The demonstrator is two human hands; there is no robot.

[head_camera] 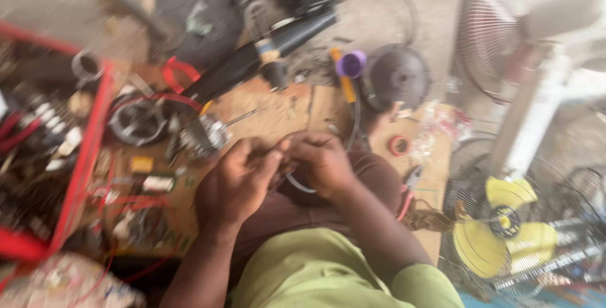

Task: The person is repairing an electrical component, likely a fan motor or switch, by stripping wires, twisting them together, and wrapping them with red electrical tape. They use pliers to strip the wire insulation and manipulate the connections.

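My left hand (pixel 232 185) and my right hand (pixel 322 164) meet in front of me over my lap, fingertips together. Between them they pinch a thin wire (pixel 297 184) whose pale loop hangs down under the fingers. The picture is blurred, so what the wire joins to is unclear. Just beyond my left hand a small motor part (pixel 205 134) with metal coils lies on the cardboard (pixel 278 109).
A red crate (pixel 82 156) of parts stands at the left. A round black housing (pixel 396 76), a purple cap (pixel 351 64), a red tape roll (pixel 399 146) and pliers (pixel 410 178) lie ahead and right. A yellow-bladed fan (pixel 505 226) and a white fan stand (pixel 536 106) fill the right side.
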